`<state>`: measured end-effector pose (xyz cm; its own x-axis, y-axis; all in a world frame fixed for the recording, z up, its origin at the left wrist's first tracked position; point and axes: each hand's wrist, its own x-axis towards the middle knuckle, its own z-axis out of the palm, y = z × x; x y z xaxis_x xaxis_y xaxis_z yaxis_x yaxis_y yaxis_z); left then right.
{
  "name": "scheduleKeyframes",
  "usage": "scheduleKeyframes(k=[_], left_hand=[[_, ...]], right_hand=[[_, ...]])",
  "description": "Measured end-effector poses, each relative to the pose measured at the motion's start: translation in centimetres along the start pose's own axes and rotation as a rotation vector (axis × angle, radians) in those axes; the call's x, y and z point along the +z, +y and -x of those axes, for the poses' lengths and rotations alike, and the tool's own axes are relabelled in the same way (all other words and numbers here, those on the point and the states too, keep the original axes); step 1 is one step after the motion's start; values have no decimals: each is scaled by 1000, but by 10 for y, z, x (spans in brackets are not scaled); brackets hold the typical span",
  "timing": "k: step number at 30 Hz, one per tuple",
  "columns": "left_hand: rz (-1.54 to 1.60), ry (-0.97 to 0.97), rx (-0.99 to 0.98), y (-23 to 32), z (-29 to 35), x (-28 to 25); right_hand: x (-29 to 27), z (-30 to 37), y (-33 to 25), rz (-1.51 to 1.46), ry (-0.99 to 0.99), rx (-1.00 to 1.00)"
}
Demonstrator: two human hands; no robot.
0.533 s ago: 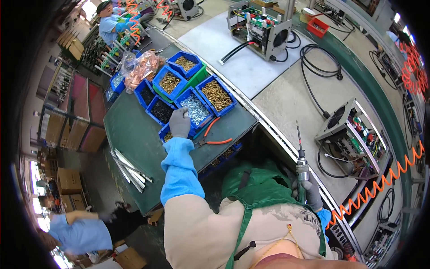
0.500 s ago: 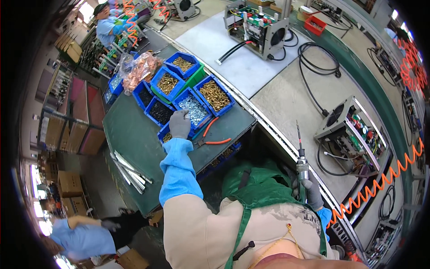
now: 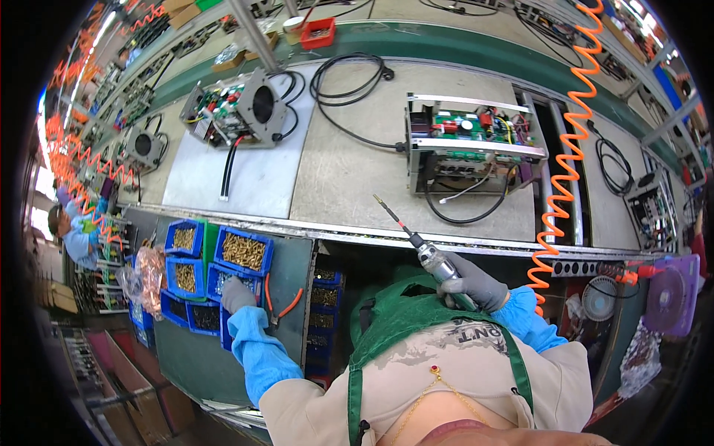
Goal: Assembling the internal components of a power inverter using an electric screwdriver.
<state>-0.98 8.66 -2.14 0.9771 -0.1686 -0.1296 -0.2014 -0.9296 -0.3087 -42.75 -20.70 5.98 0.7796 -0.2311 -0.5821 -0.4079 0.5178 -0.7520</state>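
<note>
Dk caps lettering (image 3: 476, 334) on beige top (image 3: 394, 379), R side, nr green apron (image 3: 394, 308)

screwdriver (image 3: 433, 260): silver, tilted, in right hand (image 3: 480, 282) | blue bin (image 3: 210, 284): silver parts

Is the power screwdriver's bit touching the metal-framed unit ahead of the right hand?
Apart. The head view shows bare bench between the tip of the power screwdriver's bit and the near left corner of the metal-framed unit.

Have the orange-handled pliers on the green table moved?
No. The view turned, but the pliers still lie beside the blue bin of brass-coloured parts, one handle near its corner.
</note>
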Motion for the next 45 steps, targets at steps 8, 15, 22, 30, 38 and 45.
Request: scheduleKeyframes(k=[8, 15, 22, 30, 38, 45], left_hand=[[-39, -172, -92, 5, -11, -6], [503, -72, -375, 23, 19, -45], [1223, 424, 305, 82, -25, -41], [1492, -46, 1070, 221, 36, -150], [1516, -148, 1188, 263, 81, -118], [1622, -325, 961, 259, 101, -97]], right_hand=[[-32, 51, 10, -88, 138, -113], [-56, 73, 26, -210, 109, -166], [-44, 60, 10, -190, 237, -169], [-2, 11, 11, -268, 365, -283], [35, 22, 22, -345, 445, -319], [8, 27, 1, -258, 311, -288]])
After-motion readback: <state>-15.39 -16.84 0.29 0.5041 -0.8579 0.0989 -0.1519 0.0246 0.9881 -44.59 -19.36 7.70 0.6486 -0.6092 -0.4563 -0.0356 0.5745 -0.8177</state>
